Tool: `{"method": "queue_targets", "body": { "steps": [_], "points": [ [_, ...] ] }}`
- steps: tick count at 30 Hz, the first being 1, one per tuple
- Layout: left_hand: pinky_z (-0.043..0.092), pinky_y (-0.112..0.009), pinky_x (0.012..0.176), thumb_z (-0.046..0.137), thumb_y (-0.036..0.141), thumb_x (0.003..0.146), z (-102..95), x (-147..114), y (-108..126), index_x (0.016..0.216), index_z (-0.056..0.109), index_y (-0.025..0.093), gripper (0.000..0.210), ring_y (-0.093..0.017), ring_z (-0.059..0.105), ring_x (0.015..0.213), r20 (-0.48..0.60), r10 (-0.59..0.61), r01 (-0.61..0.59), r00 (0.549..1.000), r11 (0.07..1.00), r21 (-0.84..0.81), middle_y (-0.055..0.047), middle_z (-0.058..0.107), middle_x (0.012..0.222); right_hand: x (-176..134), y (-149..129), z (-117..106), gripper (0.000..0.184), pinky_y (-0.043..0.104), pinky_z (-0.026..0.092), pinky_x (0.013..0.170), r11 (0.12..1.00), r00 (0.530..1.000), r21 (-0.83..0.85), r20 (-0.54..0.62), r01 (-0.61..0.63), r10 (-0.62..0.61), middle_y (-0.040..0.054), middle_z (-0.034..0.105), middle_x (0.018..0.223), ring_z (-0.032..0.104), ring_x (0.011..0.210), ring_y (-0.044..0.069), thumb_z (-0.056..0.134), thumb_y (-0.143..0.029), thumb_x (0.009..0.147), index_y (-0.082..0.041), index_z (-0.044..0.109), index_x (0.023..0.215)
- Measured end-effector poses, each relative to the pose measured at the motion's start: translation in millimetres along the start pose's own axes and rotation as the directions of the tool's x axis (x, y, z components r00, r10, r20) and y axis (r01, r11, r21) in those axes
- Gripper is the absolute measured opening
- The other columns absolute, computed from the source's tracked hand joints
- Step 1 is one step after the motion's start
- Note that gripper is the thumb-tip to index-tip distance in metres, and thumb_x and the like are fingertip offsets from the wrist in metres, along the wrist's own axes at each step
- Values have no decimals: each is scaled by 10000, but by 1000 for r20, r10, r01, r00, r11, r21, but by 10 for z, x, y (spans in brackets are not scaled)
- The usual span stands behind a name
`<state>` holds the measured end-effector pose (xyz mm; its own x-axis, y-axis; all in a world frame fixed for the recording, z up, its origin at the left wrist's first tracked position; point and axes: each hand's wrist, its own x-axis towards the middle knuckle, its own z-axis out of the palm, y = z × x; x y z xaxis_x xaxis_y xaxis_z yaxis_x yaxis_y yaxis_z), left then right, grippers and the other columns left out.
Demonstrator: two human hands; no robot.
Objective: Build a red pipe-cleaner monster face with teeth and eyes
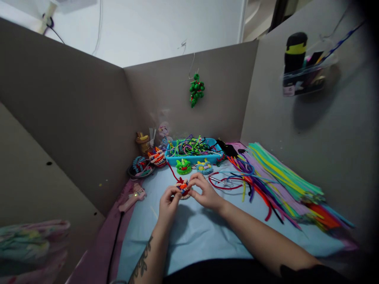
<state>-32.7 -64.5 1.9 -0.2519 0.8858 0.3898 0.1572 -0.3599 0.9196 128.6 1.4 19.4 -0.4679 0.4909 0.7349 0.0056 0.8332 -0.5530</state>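
Got a bunchy green ornament hanging against the back partition, plus a clear bin on the right wall holding a black, yellow-banded bottle-shaped thing. Brown cup sits near the back left corner.

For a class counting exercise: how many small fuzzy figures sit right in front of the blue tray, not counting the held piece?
2, both in plain view: a green figure on the left and a blue-and-yellow figure to its right.
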Motion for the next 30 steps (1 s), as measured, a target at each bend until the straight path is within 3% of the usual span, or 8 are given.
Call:
{"method": "queue_targets", "body": {
  "steps": [4, 10, 13, 17, 20, 23, 30],
  "points": [
    [411, -228, 610, 558, 304, 802, 6, -16, 7, 710, 580, 171, 164, -144, 535, 723, 9, 107, -107, 994, 980, 169, -32, 564, 762, -49, 22, 27, 143, 358, 439, 805, 960, 982, -221, -42, 172, -186, 56, 518, 898, 496, 912, 195, 559, -147, 805, -220, 624, 910],
    [424, -227, 613, 516, 283, 824, 68, -44, -7, 714, 554, 171, 162, -139, 544, 710, 120, 44, -63, 992, 985, 159, -26, 567, 754, -59, -14, 33, 171, 343, 441, 782, 904, 962, -339, 23, 262, -271, 60, 527, 888, 481, 873, 189, 499, -132, 830, -219, 626, 905],
    [444, -238, 639, 529, 290, 806, 36, -26, -31, 802, 551, 176, 116, -140, 559, 727, 112, -7, -6, 994, 994, 113, -32, 586, 825, -51, 39, 39, 181, 342, 437, 782, 892, 965, -373, 39, 255, -260, 63, 532, 890, 473, 878, 193, 485, -112, 825, -209, 621, 895],
    [453, -254, 654, 511, 273, 790, -100, 173, -59, 890, 517, 187, 132, -135, 567, 711, -101, -14, 29, 995, 988, 155, -26, 603, 849, 25, 224, 62, 156, 358, 418, 808, 866, 979, -460, 42, 195, -198, 75, 532, 914, 451, 908, 210, 502, -122, 824, -200, 629, 867],
    [463, -270, 682, 505, 181, 744, -149, 428, -84, 826, 505, 188, 82, -164, 598, 807, -68, -26, 42, 997, 969, 243, -31, 631, 830, 125, 364, 91, 144, 379, 402, 825, 846, 986, -506, 112, 167, -128, 88, 534, 954, 440, 930, 223, 508, -150, 830, -201, 642, 843],
    [483, -262, 642, 483, 134, 726, -108, 619, -165, 845, 482, 191, 132, -168, 611, 831, -15, -66, 68, 998, 971, 228, -26, 620, 818, 203, 428, 122, 132, 377, 394, 807, 821, 985, -551, 157, 148, -72, 96, 541, 959, 431, 930, 232, 521, -161, 826, -198, 648, 818],
    [465, -239, 647, 469, 164, 745, -89, 652, -460, 836, 489, 186, 96, -133, 597, 747, 67, -38, 18, 997, 964, 266, -4, 602, 767, 215, 386, 199, 128, 380, 378, 800, 819, 980, -563, 198, 116, -3, 103, 554, 970, 425, 927, 234, 525, -182, 834, -192, 651, 822]
  ]
}}
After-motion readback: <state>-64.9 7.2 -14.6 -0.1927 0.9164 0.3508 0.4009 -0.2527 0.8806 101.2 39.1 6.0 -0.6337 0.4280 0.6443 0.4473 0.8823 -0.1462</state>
